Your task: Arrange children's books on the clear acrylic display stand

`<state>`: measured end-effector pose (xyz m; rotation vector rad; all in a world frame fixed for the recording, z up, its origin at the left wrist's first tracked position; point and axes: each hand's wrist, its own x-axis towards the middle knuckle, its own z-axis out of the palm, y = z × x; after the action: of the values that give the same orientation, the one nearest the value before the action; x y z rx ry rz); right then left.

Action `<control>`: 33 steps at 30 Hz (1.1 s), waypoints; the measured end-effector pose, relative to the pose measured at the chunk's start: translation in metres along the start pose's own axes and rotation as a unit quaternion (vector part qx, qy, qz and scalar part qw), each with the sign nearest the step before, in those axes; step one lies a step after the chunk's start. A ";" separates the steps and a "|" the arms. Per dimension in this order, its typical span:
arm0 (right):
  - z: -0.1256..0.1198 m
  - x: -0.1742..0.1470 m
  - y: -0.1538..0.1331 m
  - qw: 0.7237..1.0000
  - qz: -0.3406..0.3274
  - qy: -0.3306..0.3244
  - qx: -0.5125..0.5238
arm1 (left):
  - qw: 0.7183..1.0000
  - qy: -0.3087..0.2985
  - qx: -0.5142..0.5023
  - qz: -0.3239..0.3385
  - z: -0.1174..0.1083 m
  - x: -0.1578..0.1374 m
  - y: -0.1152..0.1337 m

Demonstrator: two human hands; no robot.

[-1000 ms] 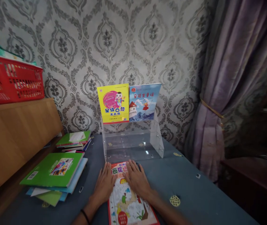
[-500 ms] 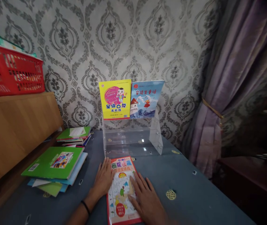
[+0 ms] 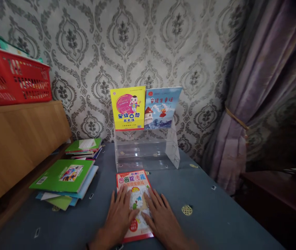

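A picture book (image 3: pixel 132 178) with a red border lies face up on the blue-grey tablecloth. My left hand (image 3: pixel 119 211) rests flat on its left side, fingers stretched toward the top edge. On the right side my right hand (image 3: pixel 160 215) lies flat too, with its fingers spread and thumb pointing inward. Neither hand grips anything. Just behind the book stands a clear acrylic display rack (image 3: pixel 142 151). Its top tier holds a yellow workbook (image 3: pixel 128 109) on the left and a blue storybook (image 3: pixel 162 107) on the right, both upright and leaning back.
To the left lies a stack of books topped by a green book (image 3: pixel 61 177), with another book pile (image 3: pixel 84 146) behind it. A red basket (image 3: pixel 15 76) sits on a wooden ledge (image 3: pixel 25 132). A purple curtain (image 3: pixel 231 152) hangs at the right, beyond the tablecloth (image 3: pixel 215 215).
My left hand has shifted from the book's left edge down and inward onto its cover. The right hand stays on the cover. The view has tilted slightly.
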<state>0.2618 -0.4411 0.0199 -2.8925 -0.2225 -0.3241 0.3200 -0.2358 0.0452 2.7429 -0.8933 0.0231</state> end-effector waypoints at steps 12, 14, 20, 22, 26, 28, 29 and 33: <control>-0.010 0.001 -0.005 1.000 -0.002 -0.022 0.003 | 0.986 0.082 -0.117 -0.090 0.013 -0.006 -0.007; -0.014 0.001 -0.007 0.999 0.002 -0.035 0.000 | 0.970 0.111 -0.200 -0.079 0.010 -0.004 -0.010; -0.020 0.001 -0.012 0.999 0.000 -0.046 0.004 | 0.822 0.151 -0.533 -0.135 -0.004 0.006 -0.037; -0.018 0.001 -0.011 0.999 -0.006 -0.039 0.013 | 0.769 0.162 -0.590 -0.185 -0.006 0.009 -0.048; -0.016 -0.002 -0.007 0.999 -0.014 -0.037 0.031 | 0.711 0.156 -0.651 -0.214 -0.010 0.009 -0.057; -0.017 -0.006 -0.006 0.998 -0.031 -0.033 0.043 | 0.715 0.121 -0.661 -0.193 -0.013 0.008 -0.056; -0.018 -0.009 -0.007 0.997 -0.042 -0.030 0.049 | 0.722 0.099 -0.660 -0.180 -0.015 0.008 -0.054; -0.026 -0.020 -0.009 0.994 -0.080 -0.022 0.069 | 0.776 0.062 -0.611 -0.144 -0.021 0.009 -0.056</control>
<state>0.2353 -0.4408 0.0416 -2.7537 -0.4655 -0.2621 0.3608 -0.1921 0.0527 1.5555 -0.2212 -0.3150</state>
